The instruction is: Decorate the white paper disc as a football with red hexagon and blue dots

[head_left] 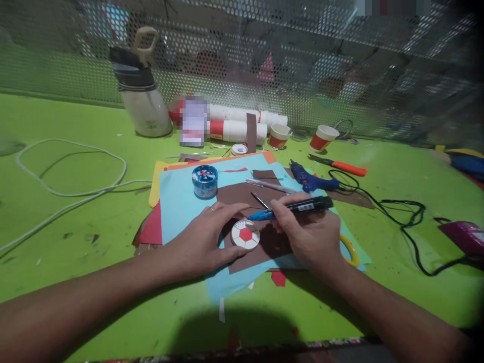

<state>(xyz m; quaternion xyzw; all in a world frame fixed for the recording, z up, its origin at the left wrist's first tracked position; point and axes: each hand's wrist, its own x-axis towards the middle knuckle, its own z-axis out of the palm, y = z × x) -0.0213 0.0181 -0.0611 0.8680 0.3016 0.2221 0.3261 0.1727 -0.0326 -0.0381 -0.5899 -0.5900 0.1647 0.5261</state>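
My left hand (204,237) grips a small white disc (239,243) by its edge between thumb and fingers. A red hexagon sits in the middle of the disc, with dark lines running out from it and small dots near the upper rim. In my right hand (312,237) is a black marker (306,205) with a blue front end, its tip at the disc's upper right edge. Scissors show a metal blade (260,199) and a yellow handle (351,249) on either side of my right hand; whether it holds them is hidden. Brown paper (242,264) lies underneath.
Light blue paper (177,217) carries a blue jar (204,182). A blue glue gun (312,179) with a black cord and an orange-handled cutter (348,167) lie right. Paper cups (324,138) and a jug (145,108) stand behind. A white cable (75,143) loops left.
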